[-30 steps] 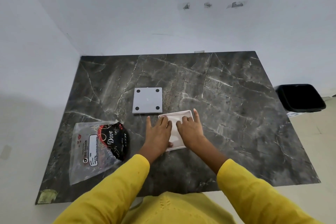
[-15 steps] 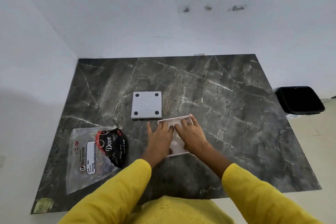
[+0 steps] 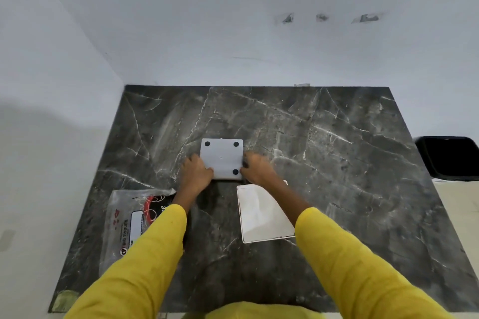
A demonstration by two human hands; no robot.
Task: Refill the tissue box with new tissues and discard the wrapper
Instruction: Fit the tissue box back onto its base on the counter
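Reaching forward in yellow sleeves point(image 3: 145, 264), both hands grip a grey square box panel point(image 3: 222, 158) near the table's point(image 3: 350, 189) middle. Nearer, the white tissue stack point(image 3: 261, 215) lies flat under the right forearm; the clear wrapper point(image 3: 129, 217) sits by the left edge. The left hand point(image 3: 195, 173) and right hand point(image 3: 257, 168) curl round the panel's opposite sides. A black bin point(image 3: 451, 158) stands beyond the right edge.

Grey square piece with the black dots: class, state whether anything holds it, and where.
Both hands grip the grey square piece: left hand on its left edge, right hand on its right edge.
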